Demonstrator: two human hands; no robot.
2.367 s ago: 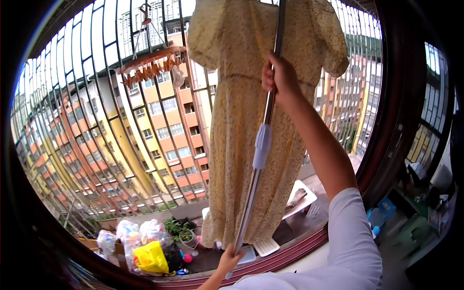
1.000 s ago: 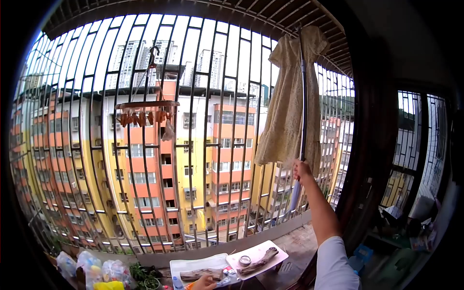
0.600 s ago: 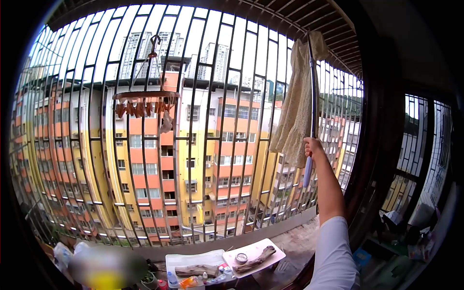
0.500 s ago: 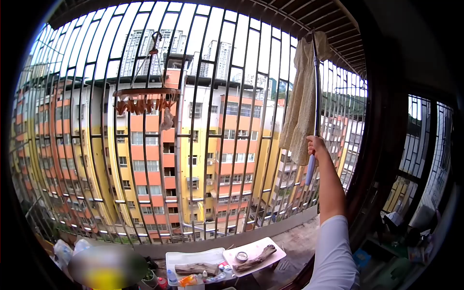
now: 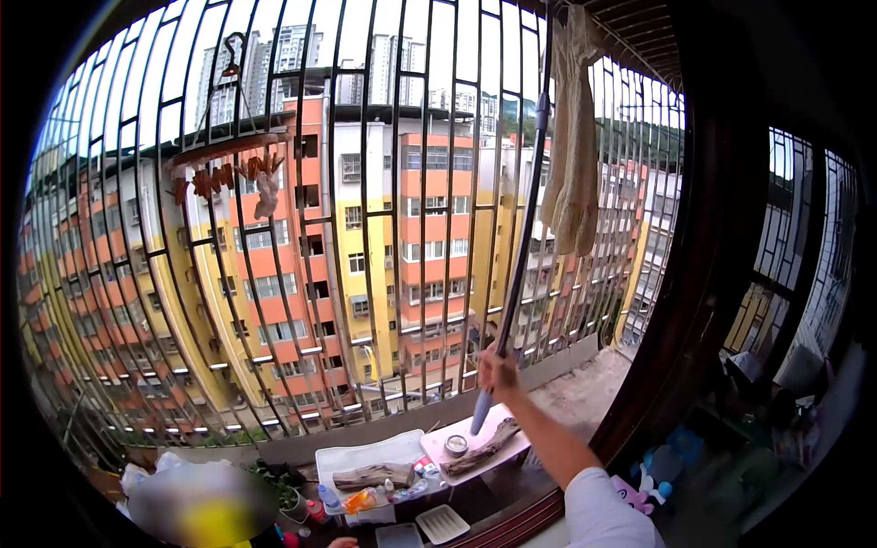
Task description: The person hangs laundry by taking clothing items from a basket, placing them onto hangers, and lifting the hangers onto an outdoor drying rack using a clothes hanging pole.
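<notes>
My right hand [image 5: 498, 373] is wrapped round the lower part of a long clothes pole [image 5: 528, 219], just above its pale purple handle. The pole leans up past the window bars, and its top end runs out of view near the ceiling. Close to its upper part hangs a long beige garment [image 5: 571, 137], its top cut off by the view. At the bottom edge a small bit of skin shows, perhaps my left hand [image 5: 343, 542]; its fingers cannot be made out.
Metal window bars [image 5: 366, 183] stand ahead. A round drying hanger [image 5: 224, 151] with clips hangs at the left. Below are a white tray [image 5: 333, 457] with driftwood and bottles, a pink-white tray [image 5: 437, 440] holding driftwood and a small jar, and a potted plant [image 5: 290, 498].
My right hand has come down and left with the pole, which now tilts more. The garment hangs apart from the pole's lower shaft. The view has shifted, and the bit of skin has appeared below.
</notes>
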